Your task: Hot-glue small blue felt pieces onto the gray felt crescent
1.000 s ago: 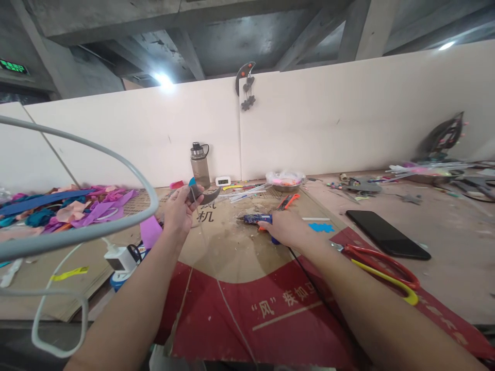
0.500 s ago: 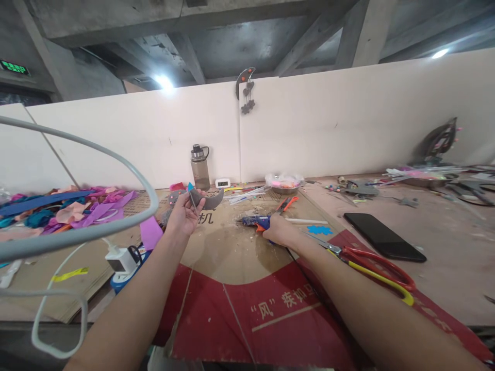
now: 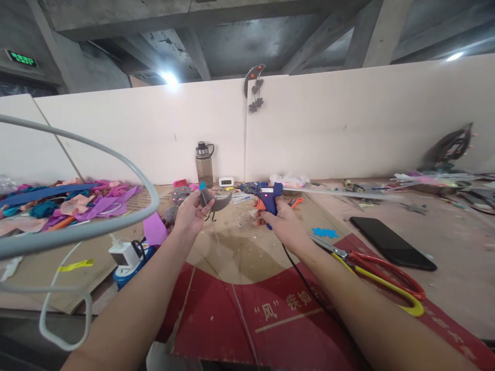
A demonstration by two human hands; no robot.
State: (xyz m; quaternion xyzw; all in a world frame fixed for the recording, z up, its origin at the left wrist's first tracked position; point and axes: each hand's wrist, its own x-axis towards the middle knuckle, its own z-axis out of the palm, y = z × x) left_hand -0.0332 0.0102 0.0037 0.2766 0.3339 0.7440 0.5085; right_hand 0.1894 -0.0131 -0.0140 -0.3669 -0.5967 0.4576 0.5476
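Observation:
Between the fingers of my left hand [image 3: 190, 212] is a grey crescent-shaped felt piece [image 3: 221, 204] with a small blue tip [image 3: 203, 186] on top. My right hand [image 3: 284, 219] is wrapped round the handle of a blue hot glue gun [image 3: 270, 195], fingers near its orange trigger. The gun is raised above the cardboard with its nozzle pointing left, toward the felt piece but apart from it. A long pale glue stick [image 3: 332, 192] sticks out behind the gun. Below my right wrist hangs its black cord [image 3: 296, 265].
Red-and-yellow-handled scissors [image 3: 381, 275], a blue felt cutout [image 3: 325, 233] and a black phone [image 3: 390, 242] lie right. Coloured felt scraps [image 3: 77, 203] pile up left, near a white charger [image 3: 124, 256]. A bottle [image 3: 204, 165] and small clock [image 3: 226, 181] stand behind. A grey hose [image 3: 131, 167] loops across the left.
My right hand has lifted the glue gun off the cardboard, and the glue stick behind it now shows. My left hand still holds the grey felt piece. The view has shifted slightly.

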